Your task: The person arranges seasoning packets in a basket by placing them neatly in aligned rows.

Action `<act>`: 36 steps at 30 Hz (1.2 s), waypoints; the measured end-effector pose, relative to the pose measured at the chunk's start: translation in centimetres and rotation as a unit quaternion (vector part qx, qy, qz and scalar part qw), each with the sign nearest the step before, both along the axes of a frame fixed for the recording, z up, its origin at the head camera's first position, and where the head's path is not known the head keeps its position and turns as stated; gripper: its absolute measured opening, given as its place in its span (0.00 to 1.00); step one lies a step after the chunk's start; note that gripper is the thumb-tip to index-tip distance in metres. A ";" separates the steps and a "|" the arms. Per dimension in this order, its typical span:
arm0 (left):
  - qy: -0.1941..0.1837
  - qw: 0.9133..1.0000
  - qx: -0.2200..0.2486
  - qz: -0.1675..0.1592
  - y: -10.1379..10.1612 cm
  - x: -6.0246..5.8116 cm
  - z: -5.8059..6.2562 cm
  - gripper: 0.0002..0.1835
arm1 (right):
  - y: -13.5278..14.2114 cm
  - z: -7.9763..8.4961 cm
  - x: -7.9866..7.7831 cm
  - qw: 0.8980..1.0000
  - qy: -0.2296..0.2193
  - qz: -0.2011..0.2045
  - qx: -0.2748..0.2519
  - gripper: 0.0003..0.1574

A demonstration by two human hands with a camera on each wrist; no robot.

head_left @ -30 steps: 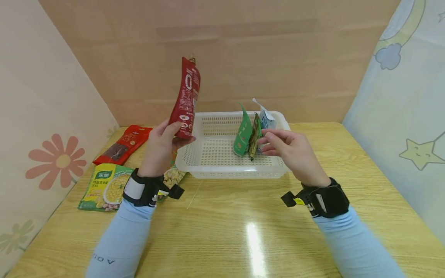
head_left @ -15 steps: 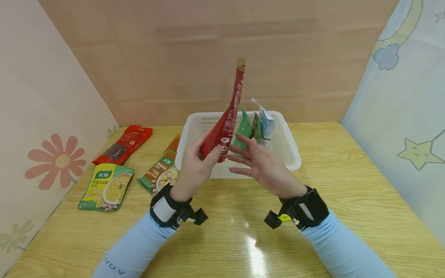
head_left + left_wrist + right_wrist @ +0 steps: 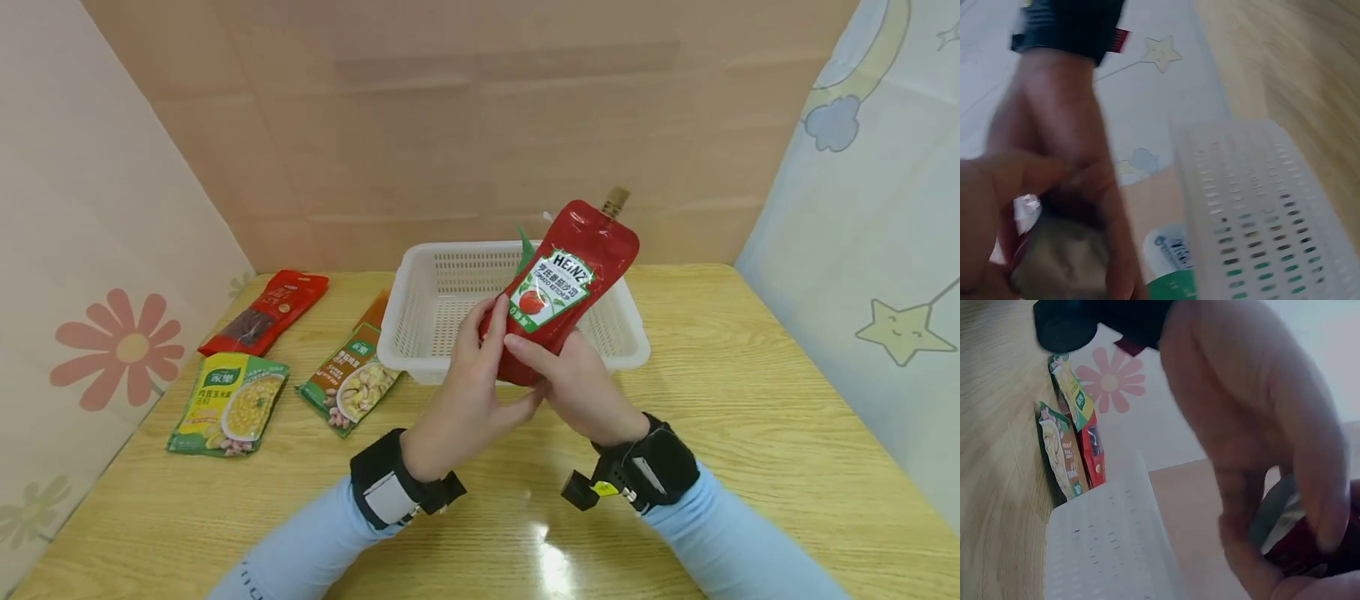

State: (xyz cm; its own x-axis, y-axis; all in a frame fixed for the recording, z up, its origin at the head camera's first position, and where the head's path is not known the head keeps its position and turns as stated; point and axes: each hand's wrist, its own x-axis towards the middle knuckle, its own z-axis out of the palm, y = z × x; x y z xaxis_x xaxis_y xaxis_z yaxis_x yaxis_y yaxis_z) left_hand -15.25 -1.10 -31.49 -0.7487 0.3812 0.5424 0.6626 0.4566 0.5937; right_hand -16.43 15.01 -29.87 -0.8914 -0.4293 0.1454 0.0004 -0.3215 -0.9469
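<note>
A red Heinz tomato ketchup pouch with a gold cap is tilted to the upper right in the head view, its label facing me. My left hand grips its lower left side, fingers lying along the edge. From the other side my right hand holds the lower end, thumb on the front and its other fingers mostly hidden behind. Behind the pouch stands a white plastic basket; the pouch covers most of the packets inside, leaving a green packet tip in sight.
Left of the basket lie a brown-and-green soup packet, a yellow-and-green soup packet and a red packet with a dark window. An orange strip-like packet shows beside the basket. Walls stand behind and at both sides of the wooden table.
The left hand has brought the pouch rightward and lower, and its label has turned to face me. My right hand has left the packets in the basket and now holds the pouch too.
</note>
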 end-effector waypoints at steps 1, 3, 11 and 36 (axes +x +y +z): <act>-0.003 1.000 -0.011 -0.007 -0.1 0.1 0.2 0.53 | 0.1 -0.1 -0.2 1.000 -0.005 0.000 -0.013 0.31; -0.021 1.000 -0.012 -0.020 -0.5 0.3 0.8 0.50 | 0.4 -0.4 -0.7 0.999 -0.008 0.004 -0.031 0.29; -0.015 0.999 0.035 -0.009 -2.2 0.2 2.9 0.34 | 1.2 -1.4 -1.8 1.000 0.010 -0.010 0.024 0.34; -0.190 0.979 0.007 -0.080 0.2 0.4 12.3 0.35 | 0.6 -1.8 -1.9 0.878 0.310 -0.288 0.222 0.41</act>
State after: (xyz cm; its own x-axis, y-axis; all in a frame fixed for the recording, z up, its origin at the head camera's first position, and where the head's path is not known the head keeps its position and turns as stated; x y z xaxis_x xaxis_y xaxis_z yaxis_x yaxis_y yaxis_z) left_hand -14.89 -0.93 -19.16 -0.8288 0.5040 0.2431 0.4553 0.3550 0.8165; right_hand -18.34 15.61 -31.70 -0.7878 -0.0694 0.6120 -0.6014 0.3017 -0.7398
